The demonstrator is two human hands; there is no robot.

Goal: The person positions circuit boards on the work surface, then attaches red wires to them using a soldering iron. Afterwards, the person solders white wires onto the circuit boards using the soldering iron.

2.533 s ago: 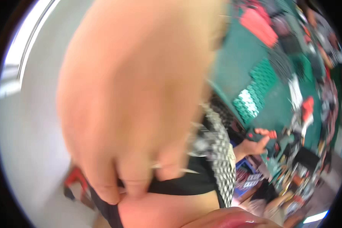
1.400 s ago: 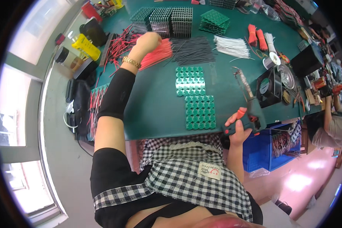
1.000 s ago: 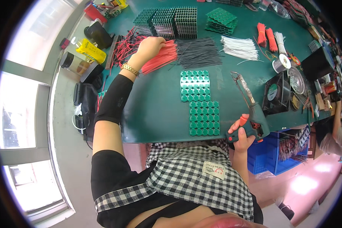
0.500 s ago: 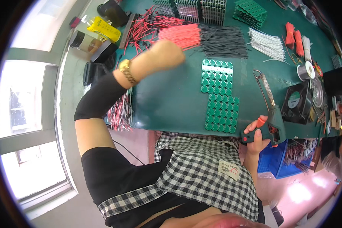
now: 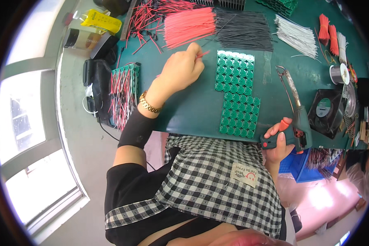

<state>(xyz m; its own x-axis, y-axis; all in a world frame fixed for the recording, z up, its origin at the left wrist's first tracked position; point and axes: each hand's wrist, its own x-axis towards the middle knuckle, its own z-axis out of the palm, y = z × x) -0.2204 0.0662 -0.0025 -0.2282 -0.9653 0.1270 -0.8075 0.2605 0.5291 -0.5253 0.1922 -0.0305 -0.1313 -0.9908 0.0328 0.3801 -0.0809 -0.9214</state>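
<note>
My left hand (image 5: 179, 70) is closed in a pinch over the table, left of the green circuit boards. Out of its fingertips pokes a short piece of red wire (image 5: 204, 53). Just beyond it lie a neat pile of red wires (image 5: 188, 26) and a pile of black wires (image 5: 244, 30). At the table's front edge, my right hand (image 5: 279, 148) grips a dark green soldering gun (image 5: 301, 125) with its metal tip pointing away from me. Two panels of round boards, a far one (image 5: 235, 74) and a near one (image 5: 240, 115), lie flat between my hands.
White wires (image 5: 296, 37) and a solder spool (image 5: 339, 74) are at the right, near a black square fan (image 5: 325, 111). Finished-looking boards with wires (image 5: 125, 94) sit at the left edge. A yellow packet (image 5: 101, 21) stands far left; a blue crate (image 5: 309, 166) is below the table.
My left hand has come back from the red wires toward me, and red wire now shows in its fingers. My right hand still holds the soldering gun. The view has shifted slightly.
</note>
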